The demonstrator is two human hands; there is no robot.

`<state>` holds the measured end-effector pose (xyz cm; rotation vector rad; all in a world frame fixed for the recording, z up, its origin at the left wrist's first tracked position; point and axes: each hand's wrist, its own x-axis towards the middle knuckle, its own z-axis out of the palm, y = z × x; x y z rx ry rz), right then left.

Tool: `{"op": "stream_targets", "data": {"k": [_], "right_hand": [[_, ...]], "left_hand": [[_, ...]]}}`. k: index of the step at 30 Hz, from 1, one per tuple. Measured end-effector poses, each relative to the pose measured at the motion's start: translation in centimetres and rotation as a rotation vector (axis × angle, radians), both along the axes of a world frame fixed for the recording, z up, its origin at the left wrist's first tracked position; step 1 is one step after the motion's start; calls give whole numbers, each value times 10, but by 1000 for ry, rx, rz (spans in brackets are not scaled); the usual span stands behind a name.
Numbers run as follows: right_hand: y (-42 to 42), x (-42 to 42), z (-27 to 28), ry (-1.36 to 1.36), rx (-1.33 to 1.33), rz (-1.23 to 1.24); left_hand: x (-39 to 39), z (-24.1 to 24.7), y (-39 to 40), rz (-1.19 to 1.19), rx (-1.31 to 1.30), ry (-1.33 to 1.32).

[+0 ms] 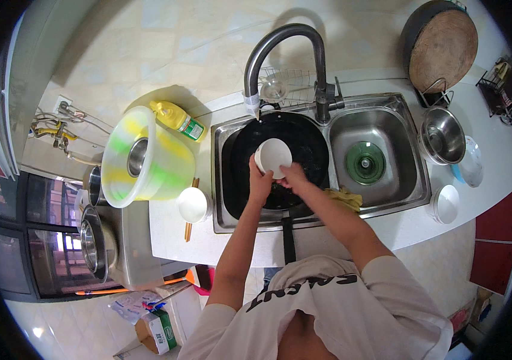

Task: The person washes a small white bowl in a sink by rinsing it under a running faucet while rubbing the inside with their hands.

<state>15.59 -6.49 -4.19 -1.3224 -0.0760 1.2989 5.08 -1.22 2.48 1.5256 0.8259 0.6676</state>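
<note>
My left hand [261,182] grips a white bowl [275,155] by its left side, with the bowl tilted over a large black wok [247,139] that sits in the left sink basin. At the bowl's lower right rim is my right hand [294,177], slightly blurred; its fingers touch the bowl, and whether they hold anything else is hidden. The curved faucet [292,30] arches above the wok, its spout just up and left of the bowl. A yellow cloth [345,198] lies on the sink's front edge beside my right forearm.
Left of the sink stand a colourful plastic bucket [170,162], a yellow detergent bottle [179,120], and a white bowl [193,205] by wooden chopsticks [188,232]. The right basin [400,175] holds a green glass dish [365,163]. Steel bowls [443,135] and white bowls [445,204] stand at right.
</note>
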Motion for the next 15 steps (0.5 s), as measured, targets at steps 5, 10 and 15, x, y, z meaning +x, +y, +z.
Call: {"op": "stream_targets", "data": {"k": [5,10,15], "right_hand": [[-2,52,30,-1241,-116,302],[-22,47,83,-1560,231,425],[-51,22,109,-1782,539,857]], "left_hand": [[-7,17,1,-68,-356,69],[-8,26,-1,6,-479,4],[-15,25,1,19,-472,-26]]}}
